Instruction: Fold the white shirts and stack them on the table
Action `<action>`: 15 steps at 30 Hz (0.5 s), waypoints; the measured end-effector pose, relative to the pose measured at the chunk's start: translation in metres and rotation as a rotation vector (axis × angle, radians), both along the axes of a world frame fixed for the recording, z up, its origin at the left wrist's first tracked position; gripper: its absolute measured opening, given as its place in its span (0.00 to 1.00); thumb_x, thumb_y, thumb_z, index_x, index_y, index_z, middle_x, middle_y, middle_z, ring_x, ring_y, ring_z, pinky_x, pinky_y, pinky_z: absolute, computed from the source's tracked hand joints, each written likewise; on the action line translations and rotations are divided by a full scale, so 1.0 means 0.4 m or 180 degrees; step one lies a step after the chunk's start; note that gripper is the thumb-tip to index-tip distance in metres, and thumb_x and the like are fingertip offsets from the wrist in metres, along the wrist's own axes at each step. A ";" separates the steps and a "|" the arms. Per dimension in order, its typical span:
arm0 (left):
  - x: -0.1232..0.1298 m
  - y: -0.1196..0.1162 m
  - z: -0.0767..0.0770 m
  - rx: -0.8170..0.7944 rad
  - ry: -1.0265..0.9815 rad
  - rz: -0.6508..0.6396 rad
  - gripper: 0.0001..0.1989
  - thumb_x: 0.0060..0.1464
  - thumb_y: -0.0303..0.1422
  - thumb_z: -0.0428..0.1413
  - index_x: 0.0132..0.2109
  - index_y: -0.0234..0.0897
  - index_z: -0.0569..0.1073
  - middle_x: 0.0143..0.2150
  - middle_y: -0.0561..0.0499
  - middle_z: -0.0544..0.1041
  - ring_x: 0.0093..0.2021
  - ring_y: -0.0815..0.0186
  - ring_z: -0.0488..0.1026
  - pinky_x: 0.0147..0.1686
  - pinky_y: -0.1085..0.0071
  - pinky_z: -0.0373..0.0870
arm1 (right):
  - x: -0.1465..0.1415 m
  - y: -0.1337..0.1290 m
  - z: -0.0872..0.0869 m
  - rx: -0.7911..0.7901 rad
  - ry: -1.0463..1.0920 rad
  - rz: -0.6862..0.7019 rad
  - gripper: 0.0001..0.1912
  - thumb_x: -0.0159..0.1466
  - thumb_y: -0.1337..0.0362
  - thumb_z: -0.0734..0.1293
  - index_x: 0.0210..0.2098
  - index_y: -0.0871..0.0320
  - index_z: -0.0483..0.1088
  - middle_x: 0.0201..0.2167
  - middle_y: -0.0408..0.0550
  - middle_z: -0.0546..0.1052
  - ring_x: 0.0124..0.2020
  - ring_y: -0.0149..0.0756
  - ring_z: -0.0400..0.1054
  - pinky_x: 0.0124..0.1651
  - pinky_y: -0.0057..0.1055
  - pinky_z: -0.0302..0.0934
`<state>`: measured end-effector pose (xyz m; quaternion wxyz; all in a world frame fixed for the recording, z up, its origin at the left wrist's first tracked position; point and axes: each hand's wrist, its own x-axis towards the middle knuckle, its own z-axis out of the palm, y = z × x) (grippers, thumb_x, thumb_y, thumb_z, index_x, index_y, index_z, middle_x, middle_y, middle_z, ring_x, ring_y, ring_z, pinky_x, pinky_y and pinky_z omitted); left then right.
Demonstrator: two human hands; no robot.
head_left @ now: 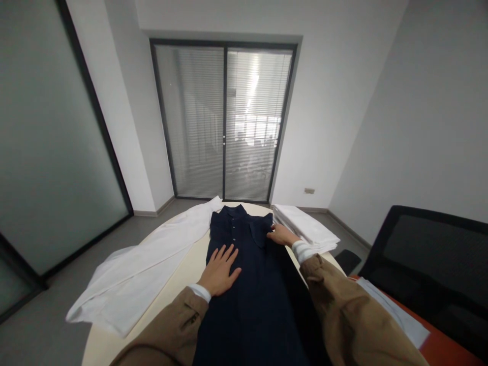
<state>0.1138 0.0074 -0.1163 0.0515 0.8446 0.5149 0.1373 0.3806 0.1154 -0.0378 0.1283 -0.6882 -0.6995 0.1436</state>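
A navy shirt [249,295] with a band collar and small buttons lies lengthwise on the table, collar at the far end. My left hand [220,269] rests flat on its left front, fingers spread. At the shirt's far right edge, my right hand [281,235] has its fingers closed on the navy fabric, beside a folded-over part near the shoulder. To the left lies a long white garment [141,269], stretched along the table and hanging past its edge. A folded white stack of cloth [305,226] sits just beyond my right hand.
The pale rounded table [173,284] shows between the garments. A black mesh chair [430,269] with an orange seat stands close on the right, white papers [396,312] on it. Past the table are glass doors with blinds [224,127].
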 end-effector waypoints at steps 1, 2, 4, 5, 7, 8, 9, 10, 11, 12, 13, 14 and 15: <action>0.000 0.000 0.000 0.0006 -0.0003 0.0003 0.32 0.65 0.51 0.41 0.70 0.43 0.54 0.73 0.47 0.50 0.72 0.50 0.46 0.68 0.48 0.43 | -0.012 -0.002 0.007 0.0020 -0.0003 0.0032 0.22 0.58 0.64 0.68 0.51 0.65 0.74 0.49 0.62 0.77 0.50 0.48 0.72 0.50 0.35 0.64; 0.000 -0.001 0.000 0.0015 -0.0006 0.0005 0.32 0.65 0.51 0.42 0.70 0.43 0.54 0.73 0.47 0.51 0.72 0.50 0.46 0.68 0.48 0.44 | -0.025 -0.003 0.011 0.0037 -0.0006 0.0067 0.22 0.58 0.65 0.68 0.52 0.65 0.74 0.50 0.62 0.77 0.51 0.49 0.72 0.51 0.35 0.64; -0.001 -0.002 0.000 0.0041 -0.0016 0.0012 0.32 0.65 0.50 0.42 0.70 0.43 0.54 0.73 0.47 0.51 0.72 0.50 0.46 0.67 0.48 0.44 | -0.053 -0.007 0.015 0.0061 -0.0007 0.0152 0.23 0.58 0.65 0.69 0.52 0.65 0.73 0.50 0.63 0.76 0.52 0.50 0.71 0.52 0.36 0.64; -0.001 -0.002 0.001 0.0054 -0.0022 0.0014 0.32 0.64 0.50 0.42 0.70 0.43 0.54 0.73 0.47 0.51 0.72 0.50 0.46 0.67 0.48 0.45 | -0.068 -0.008 0.014 0.0067 -0.0004 0.0198 0.23 0.58 0.64 0.69 0.52 0.65 0.73 0.51 0.63 0.76 0.53 0.51 0.70 0.53 0.36 0.63; -0.002 -0.003 0.002 0.0072 -0.0031 0.0008 0.32 0.64 0.50 0.43 0.70 0.43 0.55 0.73 0.47 0.51 0.72 0.50 0.46 0.67 0.47 0.45 | -0.099 -0.011 0.011 0.0063 0.0011 0.0289 0.25 0.58 0.64 0.70 0.54 0.65 0.71 0.53 0.64 0.75 0.56 0.52 0.69 0.55 0.37 0.62; -0.002 -0.004 0.003 0.0073 -0.0032 0.0002 0.32 0.64 0.50 0.43 0.70 0.43 0.55 0.73 0.47 0.51 0.72 0.50 0.46 0.67 0.47 0.45 | -0.115 -0.012 0.008 0.0052 0.0024 0.0334 0.25 0.59 0.63 0.70 0.55 0.65 0.71 0.54 0.63 0.74 0.57 0.52 0.68 0.56 0.37 0.62; -0.003 -0.004 0.003 0.0071 -0.0029 -0.0001 0.32 0.64 0.50 0.43 0.70 0.43 0.55 0.73 0.47 0.51 0.72 0.50 0.46 0.67 0.47 0.45 | -0.130 -0.012 0.005 0.0036 0.0043 0.0383 0.26 0.59 0.64 0.70 0.56 0.65 0.70 0.55 0.63 0.74 0.58 0.52 0.67 0.56 0.37 0.61; -0.003 -0.004 0.004 0.0071 -0.0025 -0.0002 0.32 0.64 0.50 0.43 0.70 0.42 0.55 0.73 0.47 0.51 0.72 0.49 0.46 0.67 0.47 0.45 | -0.145 -0.013 0.001 0.0019 0.0067 0.0432 0.27 0.59 0.64 0.70 0.57 0.64 0.69 0.55 0.63 0.73 0.59 0.51 0.66 0.57 0.37 0.61; -0.004 -0.004 0.003 0.0073 -0.0023 -0.0003 0.32 0.64 0.50 0.43 0.70 0.42 0.55 0.73 0.47 0.51 0.72 0.49 0.47 0.67 0.47 0.45 | -0.159 -0.014 -0.003 0.0001 0.0095 0.0484 0.28 0.58 0.64 0.71 0.57 0.64 0.68 0.56 0.62 0.73 0.60 0.51 0.65 0.58 0.37 0.60; -0.004 -0.003 0.002 0.0078 -0.0024 -0.0006 0.32 0.64 0.50 0.43 0.70 0.42 0.55 0.73 0.47 0.51 0.72 0.49 0.47 0.67 0.47 0.46 | -0.173 -0.016 -0.007 -0.0019 0.0127 0.0540 0.29 0.58 0.64 0.71 0.58 0.63 0.68 0.57 0.62 0.72 0.60 0.51 0.65 0.59 0.37 0.59; -0.005 -0.003 0.001 0.0087 -0.0027 -0.0008 0.32 0.64 0.49 0.44 0.70 0.42 0.55 0.73 0.47 0.51 0.72 0.49 0.47 0.67 0.47 0.46 | -0.185 -0.017 -0.013 -0.0043 0.0165 0.0598 0.30 0.58 0.64 0.71 0.59 0.63 0.66 0.58 0.62 0.71 0.61 0.50 0.64 0.60 0.36 0.59; -0.005 -0.002 0.000 0.0097 -0.0033 -0.0012 0.32 0.64 0.49 0.44 0.70 0.43 0.55 0.73 0.47 0.51 0.72 0.49 0.47 0.67 0.46 0.46 | -0.197 -0.019 -0.019 -0.0073 0.0207 0.0658 0.31 0.58 0.65 0.71 0.60 0.64 0.65 0.59 0.61 0.70 0.61 0.48 0.64 0.60 0.35 0.59; -0.006 -0.002 -0.001 0.0102 -0.0039 -0.0016 0.32 0.64 0.49 0.44 0.70 0.43 0.55 0.73 0.47 0.51 0.72 0.49 0.47 0.67 0.46 0.45 | -0.206 -0.022 -0.027 -0.0110 0.0253 0.0717 0.32 0.59 0.65 0.71 0.61 0.64 0.64 0.59 0.61 0.70 0.60 0.46 0.65 0.60 0.34 0.59</action>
